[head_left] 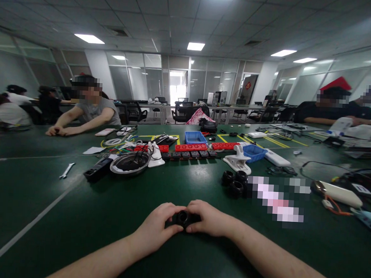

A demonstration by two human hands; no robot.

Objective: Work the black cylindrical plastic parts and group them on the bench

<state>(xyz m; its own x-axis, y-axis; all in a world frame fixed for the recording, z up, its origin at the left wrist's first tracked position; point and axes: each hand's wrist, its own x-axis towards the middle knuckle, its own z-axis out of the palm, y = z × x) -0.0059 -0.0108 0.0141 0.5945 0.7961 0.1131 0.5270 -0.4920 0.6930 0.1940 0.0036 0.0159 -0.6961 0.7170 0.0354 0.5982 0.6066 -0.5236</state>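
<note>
While the left hand is pinching one side of a black ring-shaped part over the desk, the right hand is gripping the other. Similar black rings are sitting beyond.

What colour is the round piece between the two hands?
The round piece is black; it shows best in the head view.

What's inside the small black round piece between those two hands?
The black round piece shows a round, dark opening; nothing inside it can be made out. The left hand and right hand partly cover its sides, and its underside is hidden.
</note>
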